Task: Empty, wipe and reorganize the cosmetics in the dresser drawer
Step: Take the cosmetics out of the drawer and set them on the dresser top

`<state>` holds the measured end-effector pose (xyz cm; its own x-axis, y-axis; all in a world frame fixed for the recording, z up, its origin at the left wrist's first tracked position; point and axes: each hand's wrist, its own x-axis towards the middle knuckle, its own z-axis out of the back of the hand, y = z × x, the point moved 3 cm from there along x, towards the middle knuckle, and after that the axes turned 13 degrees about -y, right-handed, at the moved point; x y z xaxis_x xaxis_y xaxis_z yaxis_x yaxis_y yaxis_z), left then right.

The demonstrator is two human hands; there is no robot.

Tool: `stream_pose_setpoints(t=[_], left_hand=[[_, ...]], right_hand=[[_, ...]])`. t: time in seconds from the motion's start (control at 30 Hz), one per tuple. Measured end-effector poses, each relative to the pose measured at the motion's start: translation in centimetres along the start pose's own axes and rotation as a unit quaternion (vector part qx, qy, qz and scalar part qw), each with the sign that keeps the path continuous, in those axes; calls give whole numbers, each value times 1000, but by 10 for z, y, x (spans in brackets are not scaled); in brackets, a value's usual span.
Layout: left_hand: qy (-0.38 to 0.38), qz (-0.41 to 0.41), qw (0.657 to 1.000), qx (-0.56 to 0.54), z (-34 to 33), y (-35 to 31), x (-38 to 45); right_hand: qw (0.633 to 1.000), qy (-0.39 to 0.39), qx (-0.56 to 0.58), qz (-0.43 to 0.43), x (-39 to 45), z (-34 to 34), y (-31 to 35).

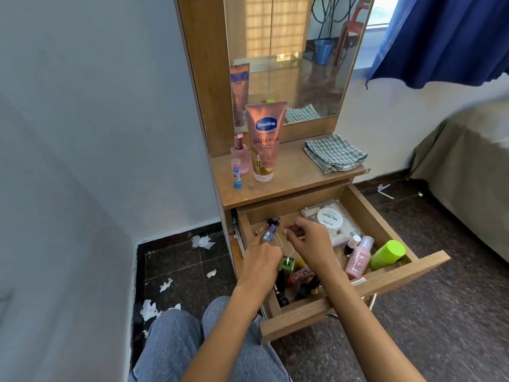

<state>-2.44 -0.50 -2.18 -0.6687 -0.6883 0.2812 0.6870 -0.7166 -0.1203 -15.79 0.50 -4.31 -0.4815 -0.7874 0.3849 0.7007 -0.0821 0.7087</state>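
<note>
Both hands in drawer (355,292) — left hand (261,259) gripping small spray bottle (271,230), right hand (308,238) pinching something unclear. Lift straight up, stand it beside Vaseline tube (265,142) on table (289,177).

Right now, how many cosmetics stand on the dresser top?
3, all at its left end: the big lotion tube, the pink spray bottle beside it, and a small stick in front.

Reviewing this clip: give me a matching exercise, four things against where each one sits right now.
1. Vaseline tube
2. checked cloth
3. green jar
4. nail polish tub

A. drawer, front right corner
B. dresser top, right side
C. drawer, back, on a clear box
D. dresser top, left, upright

Pairs: 1-D, 2-B, 3-A, 4-C
</note>
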Motion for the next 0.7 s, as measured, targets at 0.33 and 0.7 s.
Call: stream_pose_setpoints(t=[0.33,0.7], left_hand=[[-247,128,933,-228,58,40,10],[-271,175,928,-185,74,90,49]], right_hand=[[1000,9,10,0,0,-2,-3],[1000,6,11,-5,2,-5,-5]])
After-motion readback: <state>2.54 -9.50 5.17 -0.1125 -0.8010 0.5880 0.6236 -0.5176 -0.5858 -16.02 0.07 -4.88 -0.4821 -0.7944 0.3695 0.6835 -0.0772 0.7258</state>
